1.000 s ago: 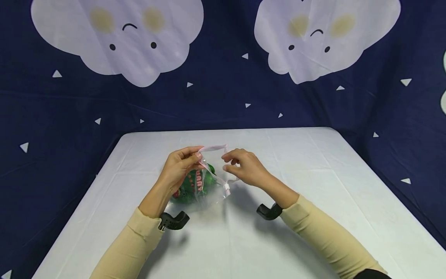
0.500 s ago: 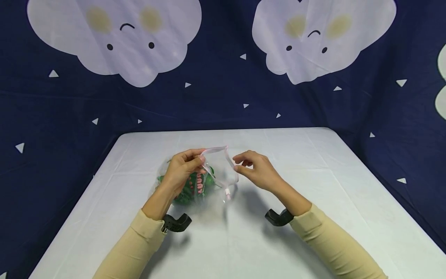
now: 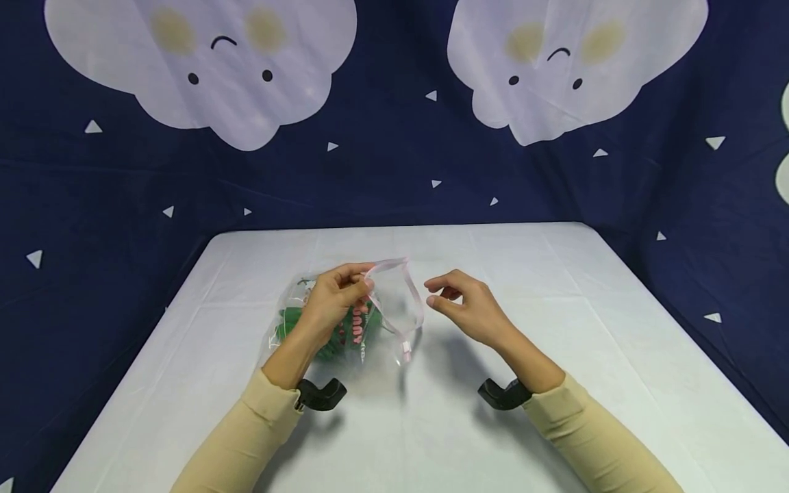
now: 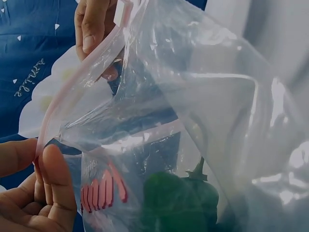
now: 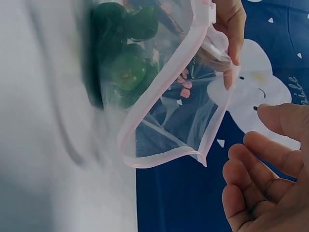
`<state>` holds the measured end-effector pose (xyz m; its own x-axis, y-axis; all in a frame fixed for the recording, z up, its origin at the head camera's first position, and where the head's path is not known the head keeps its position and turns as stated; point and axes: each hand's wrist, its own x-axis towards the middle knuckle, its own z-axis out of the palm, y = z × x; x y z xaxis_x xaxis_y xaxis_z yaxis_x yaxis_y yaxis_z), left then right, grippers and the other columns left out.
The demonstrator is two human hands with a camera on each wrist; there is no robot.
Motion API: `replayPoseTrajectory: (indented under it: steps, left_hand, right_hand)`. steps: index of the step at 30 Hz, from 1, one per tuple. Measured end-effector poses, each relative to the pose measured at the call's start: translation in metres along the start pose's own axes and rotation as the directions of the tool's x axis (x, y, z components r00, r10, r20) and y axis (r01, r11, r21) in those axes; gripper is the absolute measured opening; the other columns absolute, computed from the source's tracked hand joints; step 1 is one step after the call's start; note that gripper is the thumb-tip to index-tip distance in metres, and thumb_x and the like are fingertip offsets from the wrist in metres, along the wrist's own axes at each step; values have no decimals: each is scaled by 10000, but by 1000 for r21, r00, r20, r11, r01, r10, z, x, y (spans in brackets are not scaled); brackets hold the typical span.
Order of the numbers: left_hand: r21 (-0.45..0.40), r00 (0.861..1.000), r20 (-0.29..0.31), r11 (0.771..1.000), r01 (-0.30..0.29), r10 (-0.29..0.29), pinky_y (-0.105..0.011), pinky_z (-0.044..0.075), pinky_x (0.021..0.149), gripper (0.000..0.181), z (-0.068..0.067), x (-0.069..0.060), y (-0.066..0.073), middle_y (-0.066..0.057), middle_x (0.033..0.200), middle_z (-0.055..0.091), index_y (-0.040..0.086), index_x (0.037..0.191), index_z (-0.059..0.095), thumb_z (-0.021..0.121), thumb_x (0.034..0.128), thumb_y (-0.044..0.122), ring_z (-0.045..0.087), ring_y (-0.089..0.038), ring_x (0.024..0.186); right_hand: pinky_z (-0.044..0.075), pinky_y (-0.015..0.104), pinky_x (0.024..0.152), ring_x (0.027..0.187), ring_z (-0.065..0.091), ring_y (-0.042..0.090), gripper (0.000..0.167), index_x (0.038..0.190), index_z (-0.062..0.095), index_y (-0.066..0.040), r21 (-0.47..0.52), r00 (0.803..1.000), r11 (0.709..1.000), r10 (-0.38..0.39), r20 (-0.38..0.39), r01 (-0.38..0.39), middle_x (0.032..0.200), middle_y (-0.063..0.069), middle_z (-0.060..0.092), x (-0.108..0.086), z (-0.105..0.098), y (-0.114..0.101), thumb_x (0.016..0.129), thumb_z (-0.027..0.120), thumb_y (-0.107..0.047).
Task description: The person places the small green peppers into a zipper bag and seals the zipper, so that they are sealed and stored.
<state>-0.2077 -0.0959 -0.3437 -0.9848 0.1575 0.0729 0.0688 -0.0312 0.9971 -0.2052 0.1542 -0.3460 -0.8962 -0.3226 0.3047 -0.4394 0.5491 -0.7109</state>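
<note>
A clear zip bag (image 3: 370,352) with a pink-edged mouth is held up over the table, its mouth gaping. Inside lie green peppers (image 4: 181,203), partly hidden by the left hand in the head view; pink printing marks the bag. My left hand (image 3: 335,298) pinches the bag's rim between thumb and fingers, as the left wrist view shows closely. A white slider (image 5: 212,13) sits on the zip. To the right of the mouth, my right hand (image 3: 465,307) is apart from the bag, fingers loosely bent, nothing in them.
A white-covered table (image 3: 555,329) lies under both hands. Behind it hangs a dark blue cloth (image 3: 394,192) with clouds and small triangles. Black wrist cameras (image 3: 322,394) stick out from both forearms.
My right hand has drawn back to the right, away from the bag's mouth. My left hand has moved slightly right, still gripping the rim, and more of the bag shows behind it.
</note>
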Motion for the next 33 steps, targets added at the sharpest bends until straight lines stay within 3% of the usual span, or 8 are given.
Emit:
replayPoseTrajectory:
  steps: [13, 26, 33]
  left_hand:
    - [94, 999, 22, 994, -49, 47, -158, 469, 529, 420, 10, -1, -4, 38, 835, 563, 38, 1303, 516, 601, 892, 39, 536, -59, 647]
    - [188, 997, 39, 980, -69, 63, -188, 474, 491, 370, 22, 3, -15, -6, 810, 572, 48, 1251, 567, 604, 882, 36, 532, -179, 644]
    - [222, 998, 44, 973, -63, 54, -186, 456, 476, 367, 25, 3, -17, -38, 805, 574, 35, 1238, 572, 602, 872, 29, 528, -147, 628]
  right_hand:
    - [523, 275, 750, 849, 606, 128, 215, 1084, 681, -197, 20, 1000, 999, 26, -9, -26, 996, -23, 679, -12, -1, 8, 873, 674, -238]
    - [517, 258, 719, 843, 605, 138, 213, 1079, 680, -191, 30, 998, 998, 64, -14, -63, 965, -32, 682, -17, -1, 15, 876, 673, -254]
    - [512, 253, 710, 843, 603, 143, 222, 1086, 679, -176, 36, 997, 996, 78, -14, -77, 959, -23, 686, -20, -1, 19, 879, 669, -257]
